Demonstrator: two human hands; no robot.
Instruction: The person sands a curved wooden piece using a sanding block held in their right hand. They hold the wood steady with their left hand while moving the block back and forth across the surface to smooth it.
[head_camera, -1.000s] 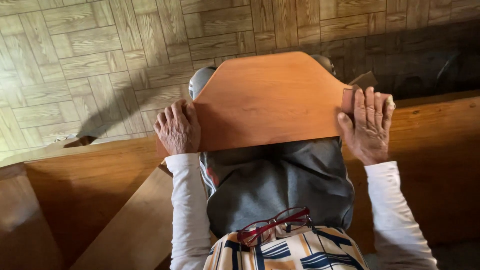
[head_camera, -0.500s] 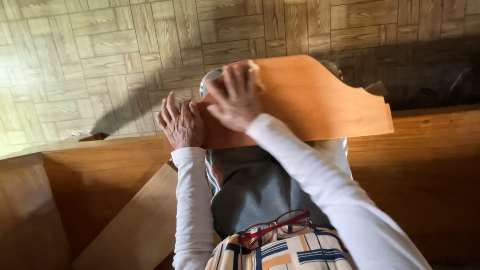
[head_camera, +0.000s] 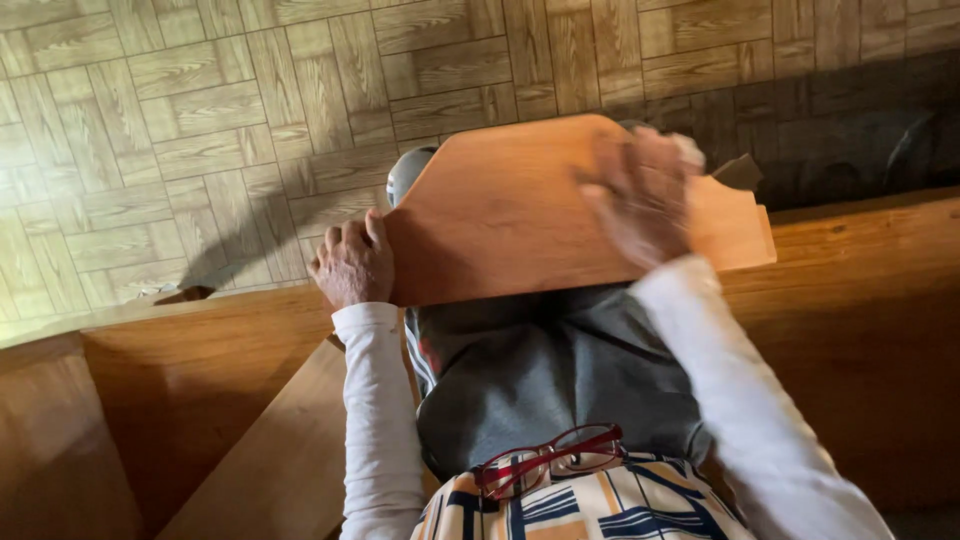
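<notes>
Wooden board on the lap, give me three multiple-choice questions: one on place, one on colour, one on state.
1. Where is the left hand?
A. on the wooden board's left edge
B. on the floor
C. on the glasses

2. What colour are the glasses' frames?
A. blue
B. red
C. white

3. How does the right hand lie?
A. clenched below the board
B. hanging off the bench
C. flat on top of the board

Answers: 1 A, its fingers curl over that edge. 2 B, red frames hang at the collar. 3 C, its blurred palm rests on the board's top face.
</notes>
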